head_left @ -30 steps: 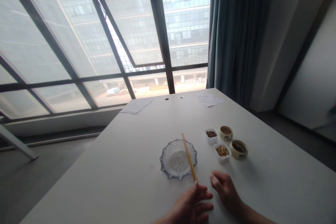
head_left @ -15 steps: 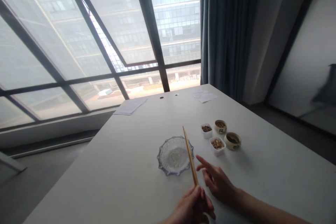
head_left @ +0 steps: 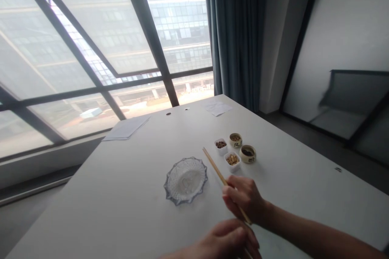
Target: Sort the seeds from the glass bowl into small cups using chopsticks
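Observation:
A pair of wooden chopsticks [head_left: 215,166] slants across the table, tips pointing up and left. My right hand [head_left: 244,197] is closed around their lower half. Their butt ends reach down to my left hand [head_left: 232,239], whose loosely curved fingers lie beside them without wrapping them; its fingertips are partly hidden. Left of the chopsticks sits a clear glass plate [head_left: 170,186] with a scalloped rim. Beyond my right hand stand two small white cups, one with dark brown pieces [head_left: 220,144] and one with tan pieces [head_left: 232,159].
Two cream round pots [head_left: 236,144] with dark characters stand beside the cups; the nearer pot [head_left: 247,158] has dark contents. Papers [head_left: 126,128] lie at the far left of the white table [head_left: 121,194], with more sheets [head_left: 217,108] at the far end. Windows and a blue curtain [head_left: 237,40] rise behind.
The chopsticks have passed from my left hand into my right hand, which has closed on them. They now tilt more to the left. My view has turned to the right.

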A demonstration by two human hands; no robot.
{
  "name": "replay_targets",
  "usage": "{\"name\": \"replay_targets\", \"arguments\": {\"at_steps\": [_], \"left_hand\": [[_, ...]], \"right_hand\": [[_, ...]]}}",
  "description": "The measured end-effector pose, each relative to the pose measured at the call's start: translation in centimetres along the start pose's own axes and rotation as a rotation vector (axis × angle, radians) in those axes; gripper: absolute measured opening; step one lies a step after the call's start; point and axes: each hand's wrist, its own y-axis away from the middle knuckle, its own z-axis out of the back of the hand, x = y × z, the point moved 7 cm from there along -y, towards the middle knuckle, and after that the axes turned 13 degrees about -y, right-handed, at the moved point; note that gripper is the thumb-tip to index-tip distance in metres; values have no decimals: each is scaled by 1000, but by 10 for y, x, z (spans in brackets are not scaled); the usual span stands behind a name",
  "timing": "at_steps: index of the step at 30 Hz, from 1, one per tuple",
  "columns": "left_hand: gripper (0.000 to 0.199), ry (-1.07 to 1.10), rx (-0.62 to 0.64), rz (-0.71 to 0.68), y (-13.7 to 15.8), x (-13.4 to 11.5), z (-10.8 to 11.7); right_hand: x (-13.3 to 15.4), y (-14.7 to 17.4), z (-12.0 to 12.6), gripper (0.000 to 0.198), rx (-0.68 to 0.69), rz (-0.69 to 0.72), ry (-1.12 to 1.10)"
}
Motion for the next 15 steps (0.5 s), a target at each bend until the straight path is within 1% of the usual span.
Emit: {"name": "replay_targets", "arguments": {"at_steps": [1, 2, 3, 4, 6, 8, 9, 10, 12, 15], "left_hand": [[64, -83, 20, 3, 0, -17, 8], [61, -175, 6, -4, -2, -34, 22], [54, -276, -46, -19, -8, -51, 42], [46, -386, -131, -36, -16, -67, 67], [35, -581, -304, -35, -40, -91, 121], [33, -736, -434, -1, -67, -102, 168], [34, -801, -482, 14, -81, -105, 187], [35, -859, -517, 28, -94, -106, 202], [36, -959, -550, 49, -116, -103, 220], [36, -1061, -560, 74, -139, -95, 229]], "right_hand": [[-7, -1, 13, 40, -37, -39, -17], [-14, -2, 27, 42, -86, -72, -57], [-23, -2, 42, 46, -146, -120, -114], [-33, 0, 60, 54, -268, -162, -169], [-58, 8, 86, 67, -461, -313, -265], [-81, 19, 101, 72, -640, -445, -361], [-91, 26, 105, 72, -718, -506, -405], [-100, 32, 106, 72, -781, -557, -443], [-115, 42, 105, 71, -855, -636, -492], [-130, 53, 103, 70, -887, -689, -519]]}}
